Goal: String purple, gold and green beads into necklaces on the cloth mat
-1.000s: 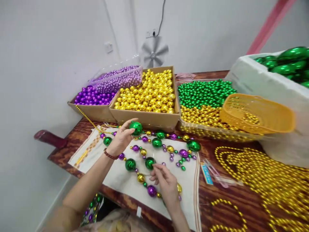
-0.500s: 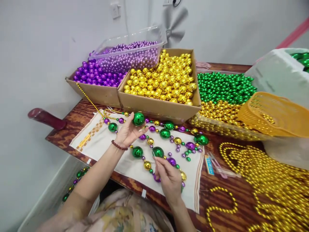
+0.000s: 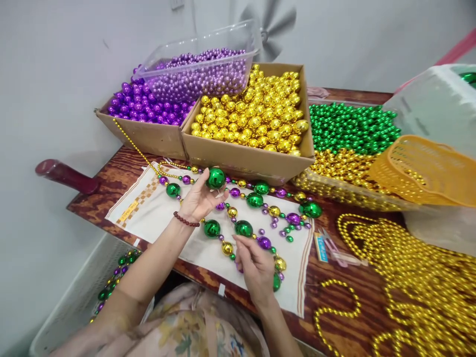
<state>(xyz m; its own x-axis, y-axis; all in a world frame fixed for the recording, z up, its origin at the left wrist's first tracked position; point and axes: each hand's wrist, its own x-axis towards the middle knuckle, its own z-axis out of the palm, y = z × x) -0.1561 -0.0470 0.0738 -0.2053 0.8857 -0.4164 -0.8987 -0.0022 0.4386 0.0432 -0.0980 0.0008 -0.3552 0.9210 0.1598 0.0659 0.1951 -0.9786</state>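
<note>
My left hand [image 3: 201,198] holds a large shiny green bead [image 3: 215,178] between thumb and fingers, above the white cloth [image 3: 148,218]. Lower and to the right, my right hand [image 3: 255,265] is closed in a pinch on a fine thread [image 3: 225,204], which is only faintly visible between the hands. Just beyond the right fingertips lies a green bead [image 3: 244,228] in a strand of mixed beads. Strung purple, gold and green beads form rows across the cloth, with a purple bead [image 3: 264,242] by my right knuckles.
Behind the cloth stand cardboard boxes of purple beads [image 3: 148,106] and gold beads [image 3: 256,114]. A bin of green beads [image 3: 349,126] and an orange basket [image 3: 427,168] are to the right. Gold bead chains [image 3: 416,277], a small blue box [image 3: 320,248] and scissors [image 3: 332,248] lie nearer.
The view has shifted slightly. The thin bright length that stuck up from my right fingertips no longer shows clearly. My left hand still holds the green bead.
</note>
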